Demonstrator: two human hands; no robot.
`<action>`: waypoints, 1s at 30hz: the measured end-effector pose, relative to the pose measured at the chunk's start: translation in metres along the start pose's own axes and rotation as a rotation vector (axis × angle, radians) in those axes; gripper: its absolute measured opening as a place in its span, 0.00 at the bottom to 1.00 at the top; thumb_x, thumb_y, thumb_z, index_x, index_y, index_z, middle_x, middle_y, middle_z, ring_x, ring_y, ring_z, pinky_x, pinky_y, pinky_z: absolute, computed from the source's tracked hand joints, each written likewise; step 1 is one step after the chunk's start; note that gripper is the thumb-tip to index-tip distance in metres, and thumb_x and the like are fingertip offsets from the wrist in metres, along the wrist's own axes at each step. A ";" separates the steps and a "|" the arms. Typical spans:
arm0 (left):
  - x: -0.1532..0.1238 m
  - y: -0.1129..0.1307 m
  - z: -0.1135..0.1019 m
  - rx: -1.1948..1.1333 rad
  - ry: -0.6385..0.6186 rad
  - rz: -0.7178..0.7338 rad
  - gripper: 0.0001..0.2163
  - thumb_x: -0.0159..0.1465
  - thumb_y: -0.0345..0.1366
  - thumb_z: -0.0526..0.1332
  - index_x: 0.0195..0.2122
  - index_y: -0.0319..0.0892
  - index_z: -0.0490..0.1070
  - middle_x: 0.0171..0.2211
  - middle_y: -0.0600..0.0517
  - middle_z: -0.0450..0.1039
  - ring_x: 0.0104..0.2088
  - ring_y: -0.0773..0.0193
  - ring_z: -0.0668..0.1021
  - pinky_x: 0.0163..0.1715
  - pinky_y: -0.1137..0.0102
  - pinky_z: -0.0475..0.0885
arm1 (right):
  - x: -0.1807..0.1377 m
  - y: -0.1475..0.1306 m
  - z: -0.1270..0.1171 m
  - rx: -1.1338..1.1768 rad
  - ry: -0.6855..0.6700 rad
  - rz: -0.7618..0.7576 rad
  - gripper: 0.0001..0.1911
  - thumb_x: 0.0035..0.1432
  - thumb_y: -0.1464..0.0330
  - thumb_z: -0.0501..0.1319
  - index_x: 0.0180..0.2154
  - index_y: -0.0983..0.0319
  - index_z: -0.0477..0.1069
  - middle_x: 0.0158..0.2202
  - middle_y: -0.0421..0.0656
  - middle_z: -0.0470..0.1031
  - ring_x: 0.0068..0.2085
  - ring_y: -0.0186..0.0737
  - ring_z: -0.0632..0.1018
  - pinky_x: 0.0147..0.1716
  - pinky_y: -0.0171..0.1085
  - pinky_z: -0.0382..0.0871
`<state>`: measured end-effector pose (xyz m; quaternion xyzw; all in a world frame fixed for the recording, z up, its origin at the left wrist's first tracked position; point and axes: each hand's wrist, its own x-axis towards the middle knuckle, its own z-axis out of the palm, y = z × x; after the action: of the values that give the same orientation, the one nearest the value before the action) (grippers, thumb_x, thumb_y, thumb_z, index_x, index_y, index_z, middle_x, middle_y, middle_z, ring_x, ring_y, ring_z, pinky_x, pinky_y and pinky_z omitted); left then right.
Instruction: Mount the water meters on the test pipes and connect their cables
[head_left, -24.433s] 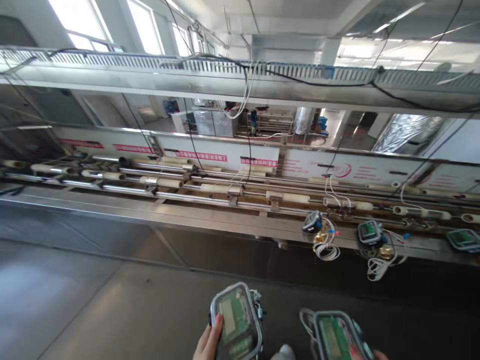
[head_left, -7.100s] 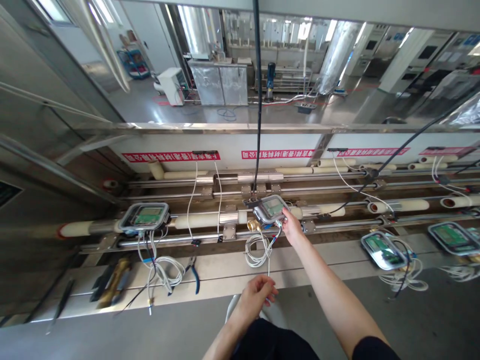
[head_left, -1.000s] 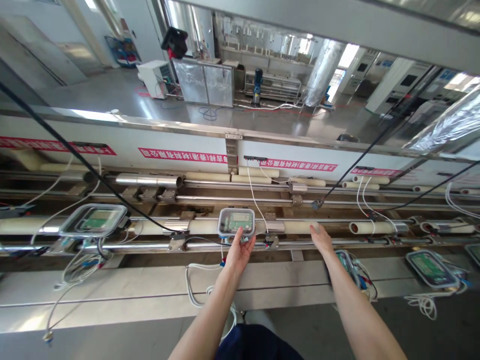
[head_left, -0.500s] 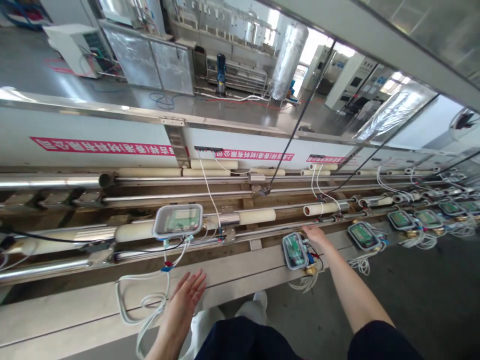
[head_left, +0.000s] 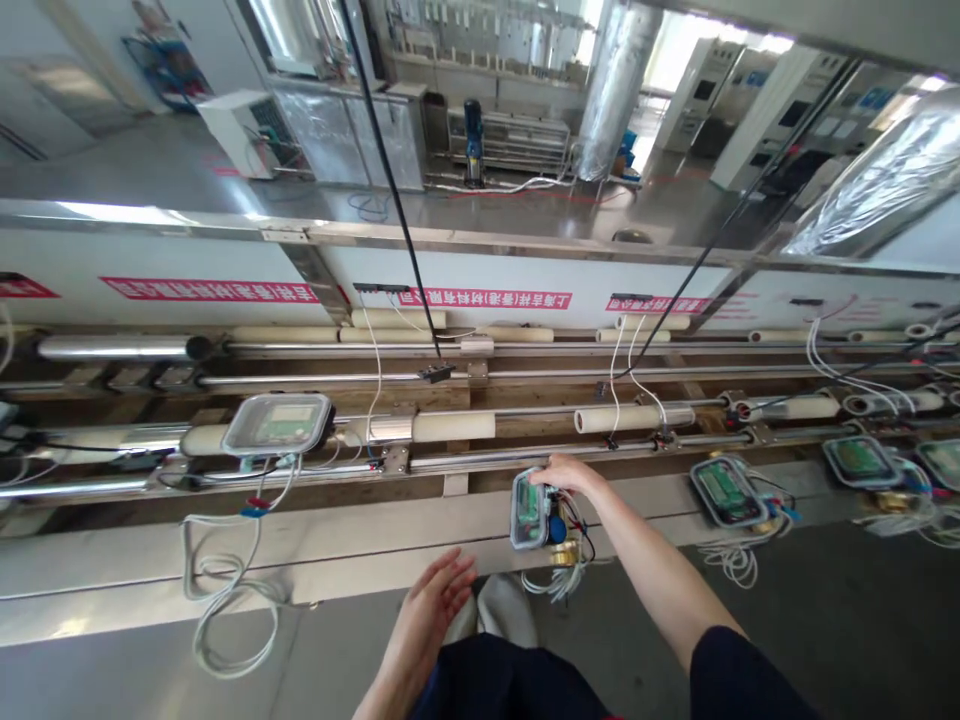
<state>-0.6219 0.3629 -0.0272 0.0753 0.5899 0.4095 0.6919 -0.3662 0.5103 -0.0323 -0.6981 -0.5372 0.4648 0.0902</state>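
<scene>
My right hand (head_left: pixel 574 474) grips the upper edge of a clear-lidded box (head_left: pixel 529 510) with a green circuit board inside. The box stands at a tilt on the metal ledge; its underside is hidden. Beside it are a blue round part (head_left: pixel 556 528), a brass fitting (head_left: pixel 564 553) and a bundle of pale cables (head_left: pixel 559 582). My left hand (head_left: pixel 436 598) hovers near the ledge's front edge, holding nothing, its fingers loosely stretched and apart from the box. Further left, a similar box (head_left: pixel 279 424) rests on the rails, its pale cable (head_left: pixel 225 570) looping down over the ledge.
More clear-lidded boxes with cables, such as one to the right (head_left: pixel 724 490), line the metal ledge (head_left: pixel 360 555). Behind run steel rails (head_left: pixel 525 459) carrying cream tubes (head_left: pixel 454 427). A black rod (head_left: pixel 390 180) slants down from above. Behind the rails stands a panel with red lettering (head_left: pixel 487 299).
My right hand has closed on the box's edge, and the box is turned more upright. My left hand has moved right, closer to the box. The view has shifted.
</scene>
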 end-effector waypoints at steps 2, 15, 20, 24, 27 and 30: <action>-0.002 -0.004 0.008 0.013 -0.030 -0.009 0.13 0.57 0.28 0.63 0.45 0.36 0.68 0.42 0.41 0.76 0.32 0.66 0.79 0.31 0.77 0.74 | -0.006 0.000 -0.008 0.087 -0.006 -0.051 0.16 0.36 0.60 0.69 0.15 0.65 0.68 0.11 0.36 0.62 0.18 0.32 0.68 0.17 0.29 0.56; 0.008 0.003 0.040 0.136 -0.292 -0.033 0.11 0.58 0.33 0.62 0.41 0.34 0.70 0.38 0.42 0.76 0.31 0.67 0.78 0.31 0.76 0.71 | 0.012 -0.015 -0.030 0.965 0.349 -0.165 0.18 0.49 0.53 0.60 0.35 0.59 0.64 0.27 0.37 0.73 0.24 0.31 0.73 0.28 0.33 0.71; 0.020 0.015 0.036 0.142 -0.340 -0.045 0.10 0.58 0.31 0.61 0.40 0.34 0.70 0.37 0.42 0.76 0.29 0.69 0.77 0.29 0.76 0.70 | 0.020 -0.025 -0.005 1.102 0.438 -0.147 0.18 0.48 0.54 0.62 0.36 0.59 0.65 0.26 0.37 0.74 0.24 0.33 0.75 0.26 0.33 0.72; 0.028 0.025 0.046 0.109 -0.393 -0.030 0.10 0.56 0.30 0.63 0.39 0.35 0.71 0.39 0.42 0.76 0.30 0.67 0.77 0.29 0.76 0.70 | 0.016 -0.025 0.008 1.088 0.469 -0.141 0.19 0.49 0.52 0.60 0.36 0.58 0.64 0.28 0.39 0.74 0.26 0.34 0.76 0.25 0.34 0.72; 0.036 0.029 0.072 -0.015 -0.396 0.020 0.07 0.55 0.28 0.64 0.36 0.34 0.73 0.40 0.41 0.74 0.34 0.64 0.77 0.33 0.74 0.72 | 0.013 -0.022 0.009 0.993 0.458 -0.146 0.20 0.50 0.50 0.59 0.37 0.58 0.63 0.29 0.40 0.75 0.26 0.36 0.77 0.25 0.35 0.71; 0.049 0.027 0.113 -0.144 -0.332 0.047 0.06 0.56 0.27 0.64 0.35 0.36 0.72 0.40 0.44 0.73 0.37 0.66 0.76 0.40 0.74 0.71 | 0.011 -0.018 0.004 0.842 0.450 -0.153 0.22 0.51 0.48 0.56 0.37 0.59 0.63 0.30 0.41 0.75 0.27 0.37 0.77 0.26 0.35 0.70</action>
<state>-0.5373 0.4557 -0.0150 0.1057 0.4348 0.4486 0.7737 -0.3818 0.5255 -0.0293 -0.6425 -0.3196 0.4712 0.5129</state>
